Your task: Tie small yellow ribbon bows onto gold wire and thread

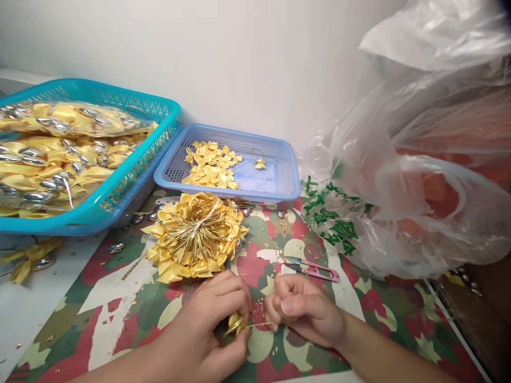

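Note:
My left hand (217, 324) is closed around a small gold ribbon bow (236, 323), which is partly hidden by the fingers. From the bow a thin gold cord (261, 324) stretches across to my right hand (305, 308), whose closed fingers grip its other end. Just behind the hands lies a round bundle of yellow ribbon bows (199, 234), its gold cords gathered at the middle with a white tie. Beyond my right hand rest pink-handled thread snips (313, 269) on the patterned table cover.
A blue basket (293, 175) with loose yellow bows stands at the back. A teal basket (173, 111) at left holds bagged bows with silver beads. Crumpled clear plastic bags (383, 213) fill the right side. Silver beads (116, 248) and gold scraps are strewn over the table cover (275, 367).

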`<control>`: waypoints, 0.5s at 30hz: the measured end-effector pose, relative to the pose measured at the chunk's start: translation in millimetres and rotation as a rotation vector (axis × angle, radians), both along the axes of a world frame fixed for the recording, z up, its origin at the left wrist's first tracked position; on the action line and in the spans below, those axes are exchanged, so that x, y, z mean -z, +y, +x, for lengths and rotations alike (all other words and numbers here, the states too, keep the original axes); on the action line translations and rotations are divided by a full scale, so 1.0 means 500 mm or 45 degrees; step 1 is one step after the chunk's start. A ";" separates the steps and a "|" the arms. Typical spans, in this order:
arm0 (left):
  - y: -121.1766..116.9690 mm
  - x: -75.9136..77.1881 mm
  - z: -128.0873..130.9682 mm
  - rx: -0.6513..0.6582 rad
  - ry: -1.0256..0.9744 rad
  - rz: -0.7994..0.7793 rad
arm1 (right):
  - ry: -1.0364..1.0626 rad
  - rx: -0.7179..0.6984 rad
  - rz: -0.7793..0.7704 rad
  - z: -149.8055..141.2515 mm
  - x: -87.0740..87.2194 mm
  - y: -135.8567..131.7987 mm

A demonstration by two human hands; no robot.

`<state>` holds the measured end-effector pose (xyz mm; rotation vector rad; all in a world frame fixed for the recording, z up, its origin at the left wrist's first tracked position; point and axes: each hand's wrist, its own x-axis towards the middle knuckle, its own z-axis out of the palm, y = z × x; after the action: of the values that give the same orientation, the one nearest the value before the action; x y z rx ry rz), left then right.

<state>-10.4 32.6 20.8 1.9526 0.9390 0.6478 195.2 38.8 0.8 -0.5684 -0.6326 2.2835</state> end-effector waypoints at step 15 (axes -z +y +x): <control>0.002 -0.007 0.000 0.021 0.027 0.043 | -0.009 0.006 -0.002 -0.001 -0.001 0.001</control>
<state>-10.2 33.5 24.2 1.9987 0.9296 0.6382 194.9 39.1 1.5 -0.5786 -0.6326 2.2783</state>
